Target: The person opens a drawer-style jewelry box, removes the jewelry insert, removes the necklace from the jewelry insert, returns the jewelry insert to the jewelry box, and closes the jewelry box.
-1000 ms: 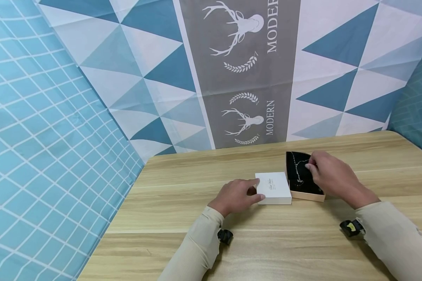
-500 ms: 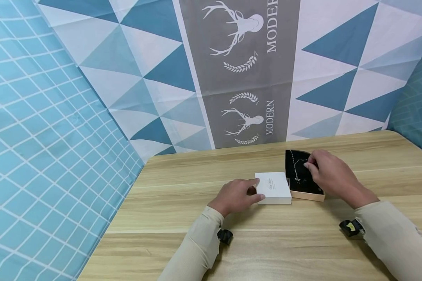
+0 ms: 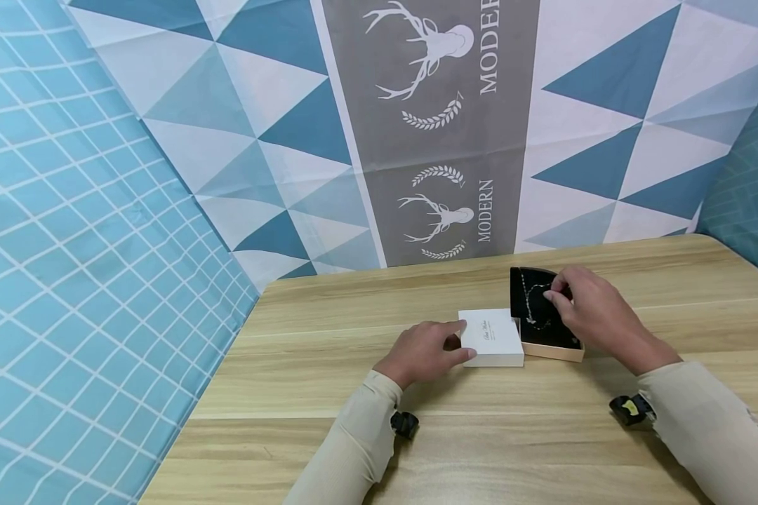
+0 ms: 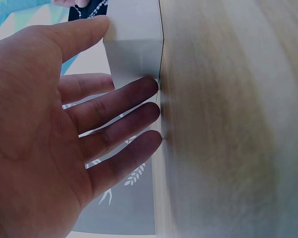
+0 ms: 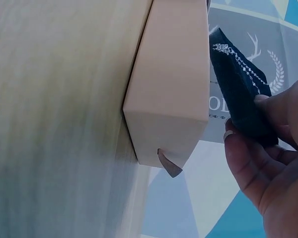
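Note:
In the head view my left hand [image 3: 423,351] rests against the left side of a white box lid [image 3: 493,335] with thumb and forefinger. The left wrist view shows that hand's other fingers [image 4: 124,101] fairly straight beside the lid's wall. My right hand [image 3: 596,312] pinches a black jewelry pad [image 5: 238,89] between thumb and fingers. A silver necklace [image 5: 243,64] lies over the pad, with a sparkling pendant near one end. The pad stands tilted above the rose-gold box base [image 3: 552,352]. Part of the pad is hidden behind my right hand.
The box base touches or nearly touches the lid's right side. A small ribbon tab [image 5: 169,164] sticks out of the base's wall. Both lie on a wooden table [image 3: 303,393], with a patterned cloth wall [image 3: 442,140] behind its far edge.
My right hand has lifted the black pad slightly up and leftward, so its far left corner rises higher and a gap shows over the base. My left hand and the lid stay put.

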Motion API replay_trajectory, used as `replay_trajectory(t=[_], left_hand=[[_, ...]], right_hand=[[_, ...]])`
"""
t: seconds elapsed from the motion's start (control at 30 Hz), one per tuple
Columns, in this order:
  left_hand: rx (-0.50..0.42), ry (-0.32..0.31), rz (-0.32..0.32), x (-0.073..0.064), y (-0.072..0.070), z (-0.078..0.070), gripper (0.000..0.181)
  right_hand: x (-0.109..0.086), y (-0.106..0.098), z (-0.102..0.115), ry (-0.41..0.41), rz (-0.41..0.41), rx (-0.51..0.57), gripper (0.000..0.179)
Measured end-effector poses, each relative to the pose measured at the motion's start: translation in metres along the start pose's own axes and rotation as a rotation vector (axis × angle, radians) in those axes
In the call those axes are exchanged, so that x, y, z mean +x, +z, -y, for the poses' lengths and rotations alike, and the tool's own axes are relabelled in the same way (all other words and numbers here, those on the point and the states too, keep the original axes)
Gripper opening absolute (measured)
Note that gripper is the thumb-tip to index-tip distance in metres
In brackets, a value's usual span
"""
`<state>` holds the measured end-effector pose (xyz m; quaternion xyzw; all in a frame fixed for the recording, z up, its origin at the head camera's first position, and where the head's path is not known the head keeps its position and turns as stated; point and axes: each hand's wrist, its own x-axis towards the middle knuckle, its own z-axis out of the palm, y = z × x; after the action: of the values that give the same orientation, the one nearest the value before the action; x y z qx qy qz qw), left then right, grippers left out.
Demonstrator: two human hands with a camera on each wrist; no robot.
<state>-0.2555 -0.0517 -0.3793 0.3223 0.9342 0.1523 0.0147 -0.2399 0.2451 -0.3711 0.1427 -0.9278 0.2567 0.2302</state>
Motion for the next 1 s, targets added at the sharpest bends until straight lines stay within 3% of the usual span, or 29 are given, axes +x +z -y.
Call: replay_trajectory(t=[0.4, 1.0], left_hand=[[-0.011, 0.002, 0.001, 0.0004, -0.0003, -0.0005, 0.037], [-0.006, -0.003, 0.004, 0.0, -0.0002, 0.0003, 0.045]], right_hand=[[0.0004, 0.0008, 0.001, 0.012, -0.045, 0.028, 0.017], [0.0026, -0.0041, 0.001, 0.06, -0.06, 0.07, 0.028]])
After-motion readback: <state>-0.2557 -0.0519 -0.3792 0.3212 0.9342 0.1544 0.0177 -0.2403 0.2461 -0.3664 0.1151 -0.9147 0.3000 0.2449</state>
